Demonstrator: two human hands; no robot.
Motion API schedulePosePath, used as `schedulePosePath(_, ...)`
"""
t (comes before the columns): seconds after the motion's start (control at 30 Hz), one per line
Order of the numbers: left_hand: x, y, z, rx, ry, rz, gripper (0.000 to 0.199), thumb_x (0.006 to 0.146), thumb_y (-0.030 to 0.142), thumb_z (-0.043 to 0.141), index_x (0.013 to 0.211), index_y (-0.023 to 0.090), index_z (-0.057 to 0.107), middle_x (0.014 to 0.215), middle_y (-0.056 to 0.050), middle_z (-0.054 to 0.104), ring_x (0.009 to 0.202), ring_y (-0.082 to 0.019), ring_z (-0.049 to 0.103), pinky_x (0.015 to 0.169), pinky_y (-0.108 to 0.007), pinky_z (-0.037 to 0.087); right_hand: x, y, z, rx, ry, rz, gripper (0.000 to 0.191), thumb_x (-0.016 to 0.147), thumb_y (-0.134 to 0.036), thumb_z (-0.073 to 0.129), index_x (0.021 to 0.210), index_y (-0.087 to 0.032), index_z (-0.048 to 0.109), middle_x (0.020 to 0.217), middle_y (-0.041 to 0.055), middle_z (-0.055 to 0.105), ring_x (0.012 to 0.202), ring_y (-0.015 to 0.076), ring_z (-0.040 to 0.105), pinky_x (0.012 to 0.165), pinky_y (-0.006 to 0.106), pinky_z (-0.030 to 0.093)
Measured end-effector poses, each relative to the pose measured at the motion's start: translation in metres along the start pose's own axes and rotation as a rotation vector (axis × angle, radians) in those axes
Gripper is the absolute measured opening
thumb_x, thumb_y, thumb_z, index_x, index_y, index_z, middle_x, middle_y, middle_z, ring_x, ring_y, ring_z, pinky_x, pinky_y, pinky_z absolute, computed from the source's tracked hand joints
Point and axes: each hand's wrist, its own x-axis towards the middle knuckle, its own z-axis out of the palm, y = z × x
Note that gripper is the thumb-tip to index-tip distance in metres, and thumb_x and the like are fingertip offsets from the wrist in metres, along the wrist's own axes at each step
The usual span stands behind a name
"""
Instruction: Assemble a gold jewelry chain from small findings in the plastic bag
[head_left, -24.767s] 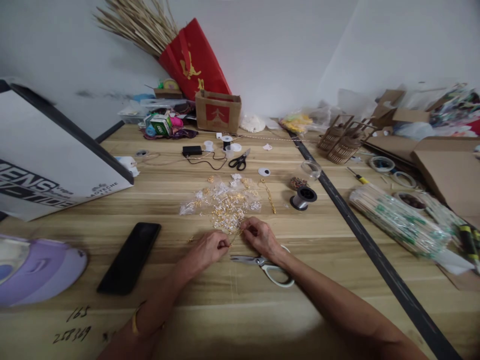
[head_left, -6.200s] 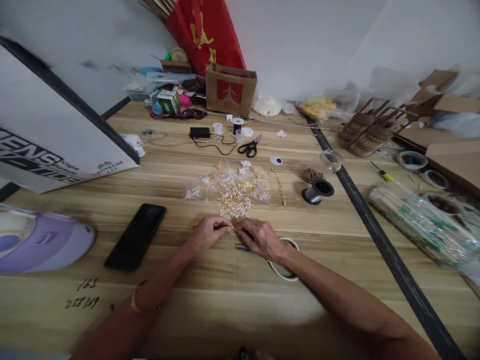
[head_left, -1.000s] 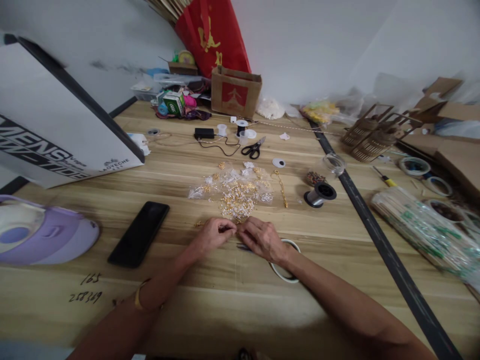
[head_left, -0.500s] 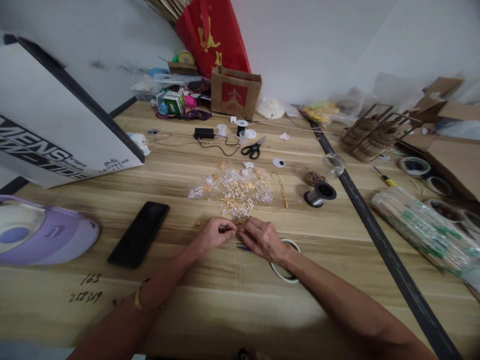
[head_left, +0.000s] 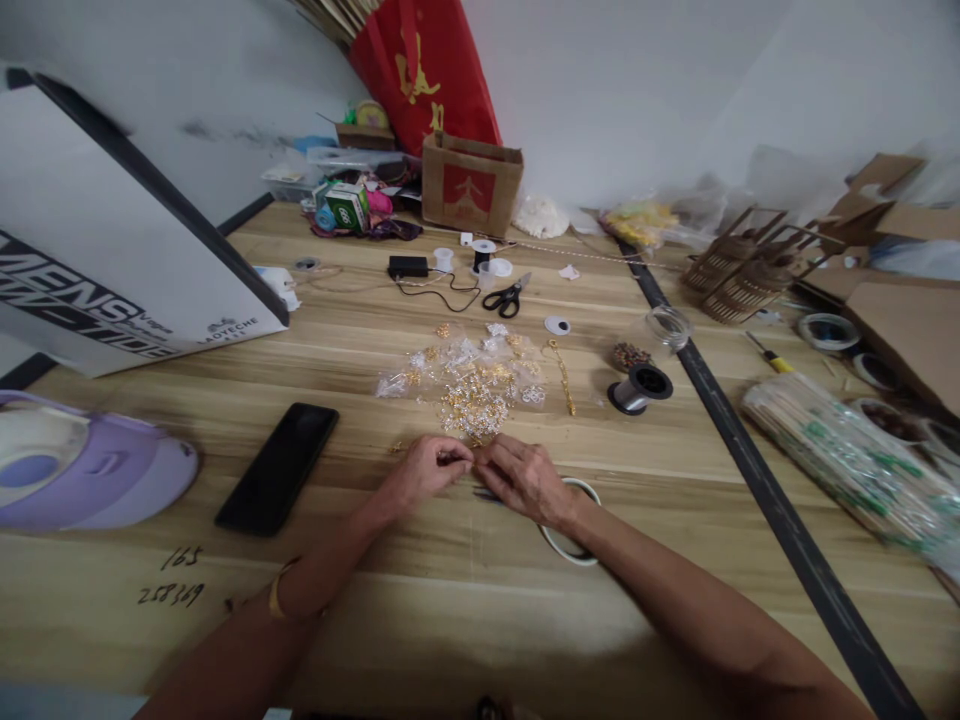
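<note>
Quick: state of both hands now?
Left hand: closed in a pinch; anything held is too small to tell.
Right hand: closed; cannot tell what it holds, if anything.

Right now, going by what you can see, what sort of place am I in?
Probably a small craft workroom: a wooden table holds a heap of tiny gold and silver pieces, a spool and black scissors.

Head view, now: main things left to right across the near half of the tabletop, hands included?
Purple-and-white object → black phone → left hand → right hand → wire spool → plastic-wrapped bundle of sticks.
</note>
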Motion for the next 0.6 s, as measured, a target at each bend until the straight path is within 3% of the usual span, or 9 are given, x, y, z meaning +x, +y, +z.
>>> schedulePosePath(0.33, -0.0011, 0.0057, -0.0001, -0.048, 0.002, -0.014, 0.014, 0.075, 0.022, 0.054, 0.072, 0.011, 0.062, 0.058, 0.000, 0.057, 0.054, -0.010, 0.051, 0.052, -0.019, 0.041, -0.0011, 0.0007, 0.0012, 0.023, -0.001, 0.005, 0.012, 0.093, -0.022, 0.044, 0.093, -0.018, 0.056, 0.081, 0.0055, 0.060, 0.072, 0.0143, 0.056, 0.064, 0.023, 0.041)
schedulePosePath(0.6, -0.0033, 0.0074, -0.0043, 0.164, 0.073, 0.082, 0.014, 0.078, 0.021, 0.052, 0.077, 0.013, 0.063, 0.071, -0.003, 0.065, 0.066, -0.013, 0.057, 0.062, -0.022, 0.044, 0.0007, -0.0010, -0.0034, 0.107, 0.074, 0.088, 0.015, 0.091, -0.030, 0.049, 0.094, -0.016, 0.054, 0.080, 0.0058, 0.060, 0.069, 0.0151, 0.056, 0.063, 0.024, 0.042)
